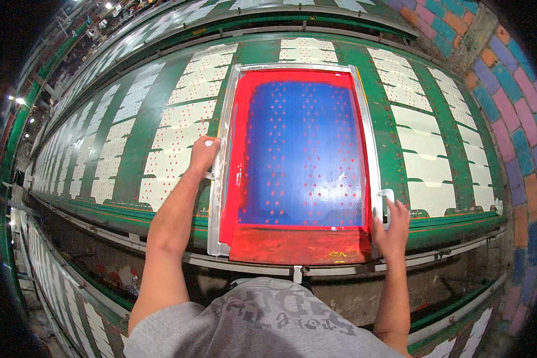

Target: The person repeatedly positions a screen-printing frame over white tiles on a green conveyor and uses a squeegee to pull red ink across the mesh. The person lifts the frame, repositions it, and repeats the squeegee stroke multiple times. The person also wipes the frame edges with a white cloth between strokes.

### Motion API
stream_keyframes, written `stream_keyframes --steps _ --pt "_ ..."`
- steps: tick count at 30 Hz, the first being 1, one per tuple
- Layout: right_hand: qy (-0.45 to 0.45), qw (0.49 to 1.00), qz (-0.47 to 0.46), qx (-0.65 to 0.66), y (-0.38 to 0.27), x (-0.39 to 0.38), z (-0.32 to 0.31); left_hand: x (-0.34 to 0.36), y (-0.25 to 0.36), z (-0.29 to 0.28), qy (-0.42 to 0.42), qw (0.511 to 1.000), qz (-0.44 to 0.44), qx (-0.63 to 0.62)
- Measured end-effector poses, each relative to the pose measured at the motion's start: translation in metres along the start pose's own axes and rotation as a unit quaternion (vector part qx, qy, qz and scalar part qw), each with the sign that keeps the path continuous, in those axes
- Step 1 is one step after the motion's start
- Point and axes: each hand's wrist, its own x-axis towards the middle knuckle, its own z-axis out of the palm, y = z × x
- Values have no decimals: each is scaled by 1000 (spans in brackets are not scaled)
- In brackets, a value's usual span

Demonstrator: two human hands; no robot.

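Note:
A screen-printing frame [372,140] with pale metal sides lies on the long green table in front of me. Its mesh [304,149] is blue with rows of small red dots, bordered by wet red ink [238,161]. Across its near end is a wide red-stained strip [298,244]; I cannot tell whether it is loose or fixed. My left hand [204,153] is closed round a white handle on the frame's left side. On the right side, my right hand [391,230] has its fingers curled at a white loop handle [389,196].
Cream cut pieces lie in rows on the green table [131,161]. Those on the left [182,140] bear red dots; near right pieces [426,167] look plain. A rail [215,262] runs along the near edge. A painted brick wall [513,119] stands at right.

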Motion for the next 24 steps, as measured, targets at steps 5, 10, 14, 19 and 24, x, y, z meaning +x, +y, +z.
stream_keyframes --steps 5,10,14,19,24 --pt "-233 931 -211 185 -70 -42 -9 7 -13 9 7 999 25 41" --pt "-220 926 -296 82 -98 -71 6 11 -24 11 -16 999 11 31" --pt "-214 928 -303 44 -99 -68 7 0 -32 6 31 990 77 115" --pt "-176 942 -285 24 -123 -51 10 -47 -44 15 90 994 19 -64" --pt "-323 913 -236 -77 -164 -20 30 -68 -45 31 177 979 37 -94"
